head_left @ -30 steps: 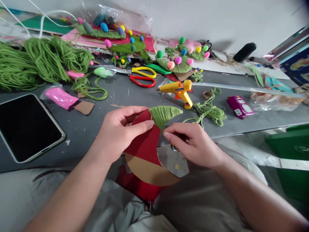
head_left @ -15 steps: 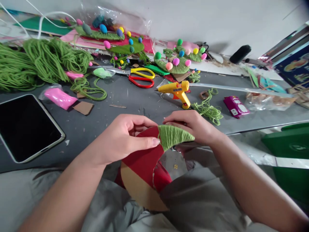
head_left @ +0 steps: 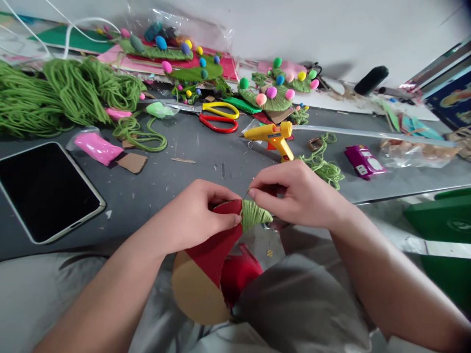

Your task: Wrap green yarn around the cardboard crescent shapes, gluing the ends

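Note:
A curved cardboard crescent (head_left: pixel 217 247), red over much of its face and bare tan lower down, is tilted above my lap. Green yarn (head_left: pixel 253 214) is wound tightly round its upper tip. My left hand (head_left: pixel 200 213) pinches the crescent beside the wound part, thumb on the red face and fingers behind. Just above the wrapped tip is my right hand (head_left: pixel 290 193), thumb and forefinger pressed together on a thin strand of the yarn that runs down to the crescent's edge.
On the grey table (head_left: pixel 162 181) lie a yellow glue gun (head_left: pixel 270 135), scissors (head_left: pixel 221 117), a tablet (head_left: pixel 47 191), a pink packet (head_left: pixel 97 147) and green yarn skeins (head_left: pixel 88 88). Leaf shapes with coloured balls lie behind. A green bin (head_left: pixel 441 220) stands right.
My right hand has risen from behind the crescent to above its tip, now pinching the yarn strand. The crescent has turned, so its wrapped tip looks shorter. The view has shifted slightly.

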Motion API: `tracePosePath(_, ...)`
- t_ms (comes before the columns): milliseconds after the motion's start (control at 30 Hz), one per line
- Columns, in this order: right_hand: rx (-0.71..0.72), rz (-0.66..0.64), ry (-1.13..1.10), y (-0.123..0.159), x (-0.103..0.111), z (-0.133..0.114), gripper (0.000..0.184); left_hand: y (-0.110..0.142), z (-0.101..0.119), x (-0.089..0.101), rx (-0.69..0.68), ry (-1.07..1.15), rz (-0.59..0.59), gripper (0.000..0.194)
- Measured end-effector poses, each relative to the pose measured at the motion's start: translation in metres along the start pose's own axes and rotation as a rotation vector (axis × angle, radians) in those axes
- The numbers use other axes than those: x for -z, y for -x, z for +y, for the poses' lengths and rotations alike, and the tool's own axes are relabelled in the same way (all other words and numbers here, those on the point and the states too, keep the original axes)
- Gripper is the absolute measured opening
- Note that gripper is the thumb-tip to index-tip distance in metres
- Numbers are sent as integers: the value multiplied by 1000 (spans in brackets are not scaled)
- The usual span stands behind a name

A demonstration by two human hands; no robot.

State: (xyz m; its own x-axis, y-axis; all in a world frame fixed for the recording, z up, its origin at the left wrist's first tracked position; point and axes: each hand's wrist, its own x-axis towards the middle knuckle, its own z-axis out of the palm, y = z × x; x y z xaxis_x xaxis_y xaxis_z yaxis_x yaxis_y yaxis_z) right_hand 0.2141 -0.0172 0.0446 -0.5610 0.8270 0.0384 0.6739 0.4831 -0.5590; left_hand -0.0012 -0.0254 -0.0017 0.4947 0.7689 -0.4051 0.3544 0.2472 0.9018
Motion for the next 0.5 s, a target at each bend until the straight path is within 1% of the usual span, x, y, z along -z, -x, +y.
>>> tracePosePath(100, 16, -29, -29, 5, -1, -7, 15, -1, -2, 0, -39, 32, 51, 25)
tracePosePath(167, 14, -44, -6, 10, -3, -12, 15, -1, -2, 1, -46, 58, 86, 25)
tracePosePath(267, -63, -86, 83, 16, -10, -20, 21, -1, 0, 5, -46, 96, 143, 23)
tracePosePath(333, -127, -117, 127, 19, -16, -23, 23, 0, 3, 8, -70, 114, 184, 21)
tracePosePath(433, -183, -133, 131, 24, -24, -25, 22, 1, 7, 10, -116, 155, 234, 19)
tracePosePath(500, -206, -128, 105, 26, -28, -25, 22, 2, 10, 9, -123, 186, 262, 20)
